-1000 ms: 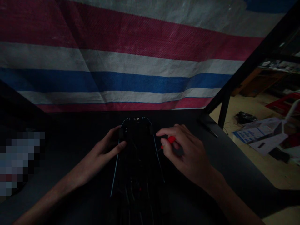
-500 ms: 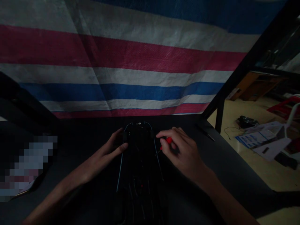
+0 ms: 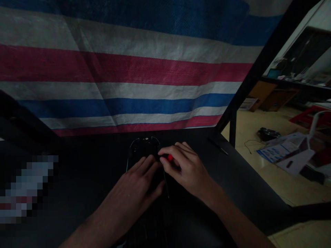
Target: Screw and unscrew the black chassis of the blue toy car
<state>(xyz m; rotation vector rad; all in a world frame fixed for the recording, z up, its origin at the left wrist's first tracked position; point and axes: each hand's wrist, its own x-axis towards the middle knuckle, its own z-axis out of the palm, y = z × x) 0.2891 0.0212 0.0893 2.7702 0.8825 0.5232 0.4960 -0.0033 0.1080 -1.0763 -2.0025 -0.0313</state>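
A long, low, black toy car or chassis (image 3: 141, 147) with thin light-blue edge lines lies on the dark table; its kind is hard to make out in this light. My left hand (image 3: 141, 184) reaches across its middle, fingers curled on it and thumb by its right edge. Against the car's right side, my right hand (image 3: 184, 162) is closed in a pinch. Between its thumb and fingers shows a small red piece (image 3: 170, 157), mostly covered by the fingers. Both hands' fingertips are close together, hiding the spot between them.
A screwdriver-like tool (image 3: 218, 146) lies near the table's right edge. Blurred-out printed paper (image 3: 31, 186) is at left. Behind the table (image 3: 85, 155) hangs a striped tarp (image 3: 129, 72). A dark frame post (image 3: 243, 79) rises at right; boxes and cardboard (image 3: 289, 151) are on the floor.
My left hand has moved from the car's left side to over its middle, towards my right hand. My right hand still pinches the red piece. The camera view has shifted slightly.
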